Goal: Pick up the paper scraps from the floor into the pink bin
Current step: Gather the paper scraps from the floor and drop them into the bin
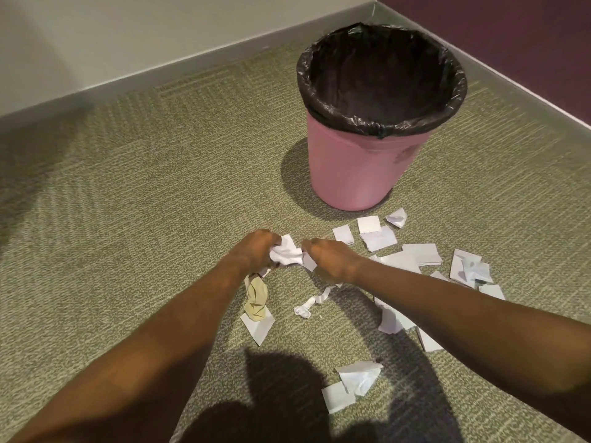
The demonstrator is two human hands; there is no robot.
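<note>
A green-grey carpeted floor [128,193] fills the view and meets pale and purple walls at a corner. Beyond the grips and slightly to their right stands the pink bin [351,167], upright, with a black liner [380,78] folded over its rim.

Two bare forearms reach forward. The left grip [256,251] and right grip [332,260] meet low over the carpet, both curled round one crumpled white wad [287,252] held between them. The fingertips are hidden under the hands.

The remaining paper scraps [380,238] lie on the floor. Most are flat white pieces spread to the right of the right grip, reaching toward the foot of the bin. A crumpled tan piece [256,297] sits just behind the left grip, toward the person. A twisted white strip [311,305] lies behind the gap between the grips. Two more white pieces [358,375] lie closer to the body.

The step appears to be bunching loose pieces into one wad. It would go best if the wad is squeezed tight so nothing sheds, any dangling corner is tucked in, and the wad is carried over the middle of the liner's mouth before release. The flat pieces will probably lift more easily if slid together first.

A faint mark [406,155] on the bin's wall is too blurred to read. Grey marks on some scraps are also unreadable, and no brand shows.
</note>
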